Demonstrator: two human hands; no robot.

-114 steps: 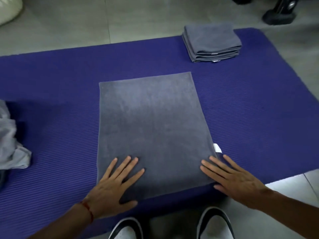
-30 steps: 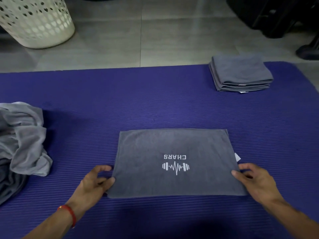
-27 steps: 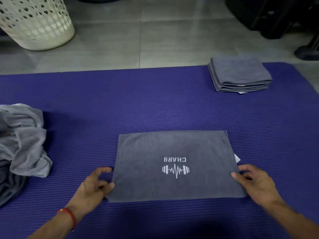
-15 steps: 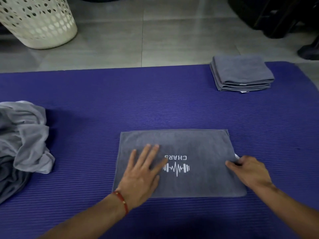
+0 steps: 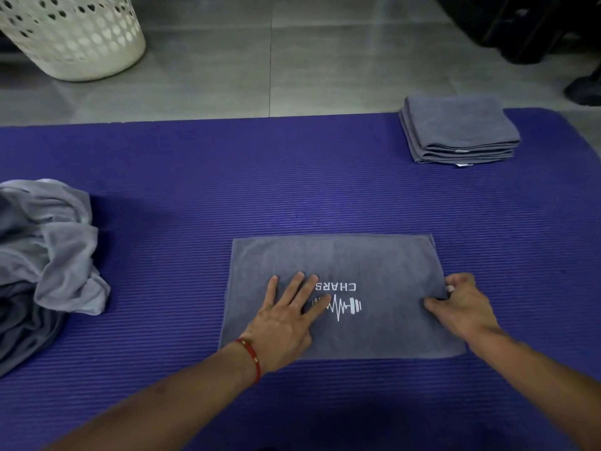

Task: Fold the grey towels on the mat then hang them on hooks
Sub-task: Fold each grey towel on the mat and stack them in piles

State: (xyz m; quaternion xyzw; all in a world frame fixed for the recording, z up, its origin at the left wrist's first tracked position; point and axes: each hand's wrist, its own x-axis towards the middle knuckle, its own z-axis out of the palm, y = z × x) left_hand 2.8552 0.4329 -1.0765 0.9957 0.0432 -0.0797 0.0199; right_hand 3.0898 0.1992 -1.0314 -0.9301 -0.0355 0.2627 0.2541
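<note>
midway, left hand point(image 5: 286, 323) lies flat on the half-folded towel point(image 5: 383, 265), right hand point(image 5: 461, 304) pinching its edge; beyond it a folded stack point(image 5: 455, 125), beside it an unfolded heap point(image 5: 42, 242); no hooks visible.

Grey tiled floor point(image 5: 227, 76) with a white perforated basket point(image 5: 71, 37) standing on it.

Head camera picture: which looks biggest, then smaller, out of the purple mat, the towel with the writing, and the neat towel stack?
1. Purple mat, by far.
2. Towel with the writing.
3. Neat towel stack, though it lies farther from the camera, so it looks smaller than it is.
</note>
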